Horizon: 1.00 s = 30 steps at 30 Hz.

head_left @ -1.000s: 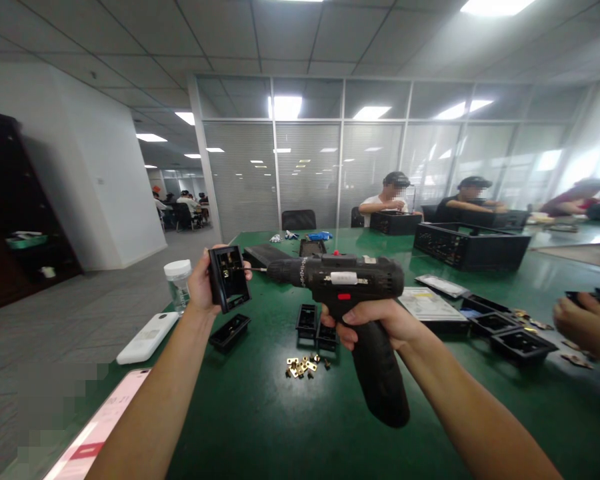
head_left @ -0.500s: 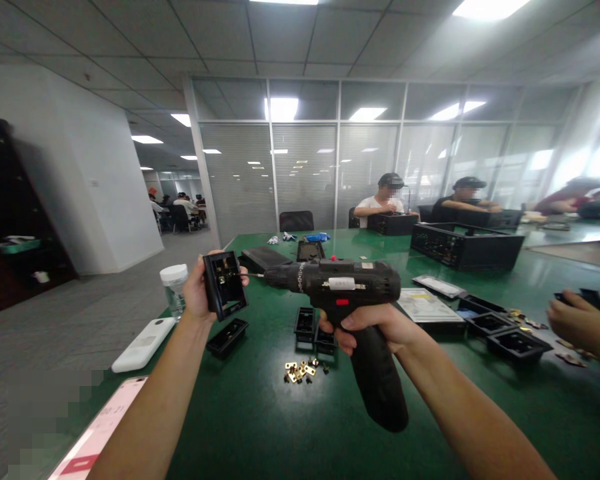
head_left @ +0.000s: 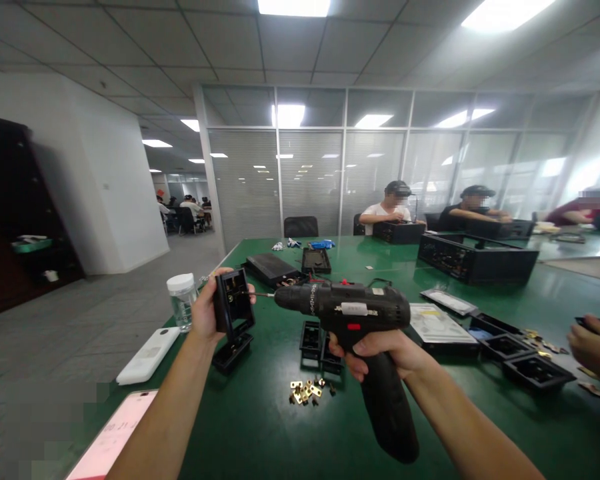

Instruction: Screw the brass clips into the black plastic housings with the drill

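Matt plastic drill (head_left: 330, 303); left of it, a smooth plastic frame (head_left: 221, 301); below it, shiny metal plates (head_left: 307, 391), glossy worktop (head_left: 260, 430).

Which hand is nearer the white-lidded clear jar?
Left. The left hand is just right of the jar in view, holding a black housing; the right hand is much farther right, gripping the cordless drill.

Bare left forearm (head_left: 174, 400), bare right forearm (head_left: 457, 417), uncovered fingers (head_left: 357, 365)

one head-worn view, forward across green table (head_left: 250, 427)
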Motion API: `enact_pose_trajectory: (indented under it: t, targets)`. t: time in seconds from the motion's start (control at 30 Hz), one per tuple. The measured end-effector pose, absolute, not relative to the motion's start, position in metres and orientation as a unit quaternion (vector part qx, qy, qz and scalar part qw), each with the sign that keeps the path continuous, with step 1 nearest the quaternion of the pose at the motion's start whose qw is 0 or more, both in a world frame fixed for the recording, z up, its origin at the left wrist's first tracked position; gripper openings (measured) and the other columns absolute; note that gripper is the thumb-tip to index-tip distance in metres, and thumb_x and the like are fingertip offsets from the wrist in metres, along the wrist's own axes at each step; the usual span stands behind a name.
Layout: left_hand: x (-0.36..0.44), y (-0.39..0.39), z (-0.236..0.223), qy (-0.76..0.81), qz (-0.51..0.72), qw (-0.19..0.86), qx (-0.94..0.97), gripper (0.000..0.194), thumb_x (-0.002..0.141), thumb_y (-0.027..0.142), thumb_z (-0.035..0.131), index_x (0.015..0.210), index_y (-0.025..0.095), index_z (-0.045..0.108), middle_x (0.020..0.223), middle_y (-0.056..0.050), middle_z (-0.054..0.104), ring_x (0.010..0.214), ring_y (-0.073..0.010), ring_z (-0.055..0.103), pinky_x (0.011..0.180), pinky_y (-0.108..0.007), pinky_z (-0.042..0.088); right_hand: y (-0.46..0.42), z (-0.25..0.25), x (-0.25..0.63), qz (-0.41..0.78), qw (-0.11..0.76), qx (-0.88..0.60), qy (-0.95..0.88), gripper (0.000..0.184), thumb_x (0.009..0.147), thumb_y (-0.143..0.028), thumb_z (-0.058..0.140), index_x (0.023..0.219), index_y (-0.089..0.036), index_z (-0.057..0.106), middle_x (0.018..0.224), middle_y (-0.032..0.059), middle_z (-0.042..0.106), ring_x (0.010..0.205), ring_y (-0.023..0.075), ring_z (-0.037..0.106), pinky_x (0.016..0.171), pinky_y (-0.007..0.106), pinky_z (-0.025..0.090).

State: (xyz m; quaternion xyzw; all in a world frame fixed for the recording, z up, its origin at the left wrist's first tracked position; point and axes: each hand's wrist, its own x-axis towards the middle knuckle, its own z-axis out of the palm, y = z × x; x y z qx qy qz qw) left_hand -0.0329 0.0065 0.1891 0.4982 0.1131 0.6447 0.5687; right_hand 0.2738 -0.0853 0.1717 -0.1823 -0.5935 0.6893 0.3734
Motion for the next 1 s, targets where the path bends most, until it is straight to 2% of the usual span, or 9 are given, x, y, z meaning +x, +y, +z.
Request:
enact_pose_trajectory:
  t: [0.2, 0.33, 0.4, 0.6, 1.0]
  targets:
    - [-0.033, -0.001, 0.194, 0.109, 0.648, 0.563, 0.501, 0.037, 0.079, 0.053, 0.068, 0.098, 0.023, 0.060, 0.085, -0.006, 0.070, 0.081, -0.0294, 0.070, 0.065, -0.043, 0.058, -0.102, 0.185, 0.272, 0.667, 0.382, -0.248, -0.590, 0.024, 0.070, -0.034, 0.071, 0.088, -0.019, 0.072, 0.083, 0.0081, 0.060, 0.055, 0.0072, 0.049, 0.056, 0.029, 0.041]
    - [-0.032, -0.006, 0.196, 0.105, 0.640, 0.568, 0.507, 0.039, 0.079, 0.054, 0.068, 0.098, 0.022, 0.059, 0.083, -0.006, 0.069, 0.078, -0.0282, 0.070, 0.064, -0.041, 0.057, -0.103, 0.187, 0.275, 0.672, 0.372, -0.224, -0.600, 0.031, 0.063, -0.039, 0.073, 0.086, -0.018, 0.073, 0.078, 0.0072, 0.058, 0.050, 0.0069, 0.045, 0.050, 0.031, 0.038]
    - [-0.030, -0.009, 0.197, 0.099, 0.639, 0.568, 0.509, 0.038, 0.080, 0.054, 0.067, 0.099, 0.022, 0.059, 0.084, -0.006, 0.070, 0.076, -0.0270, 0.070, 0.063, -0.039, 0.056, -0.102, 0.186, 0.276, 0.670, 0.382, -0.239, -0.589, 0.032, 0.065, -0.039, 0.072, 0.090, -0.019, 0.073, 0.083, 0.0089, 0.059, 0.052, 0.0067, 0.045, 0.051, 0.031, 0.038]
    - [-0.027, -0.013, 0.201, 0.086, 0.636, 0.564, 0.520, 0.037, 0.081, 0.054, 0.065, 0.098, 0.021, 0.057, 0.082, -0.006, 0.069, 0.071, -0.0260, 0.069, 0.061, -0.037, 0.053, -0.098, 0.184, 0.277, 0.671, 0.367, -0.226, -0.603, 0.037, 0.061, -0.046, 0.073, 0.091, -0.023, 0.073, 0.079, 0.0095, 0.057, 0.050, 0.0087, 0.042, 0.050, 0.033, 0.035]
    - [-0.030, -0.008, 0.197, 0.079, 0.637, 0.564, 0.520, 0.036, 0.083, 0.053, 0.063, 0.101, 0.021, 0.058, 0.087, -0.006, 0.068, 0.076, -0.0266, 0.069, 0.063, -0.039, 0.055, -0.105, 0.190, 0.275, 0.685, 0.367, -0.241, -0.582, 0.034, 0.064, -0.041, 0.074, 0.090, -0.020, 0.072, 0.077, 0.0076, 0.056, 0.050, 0.0061, 0.043, 0.051, 0.031, 0.034]
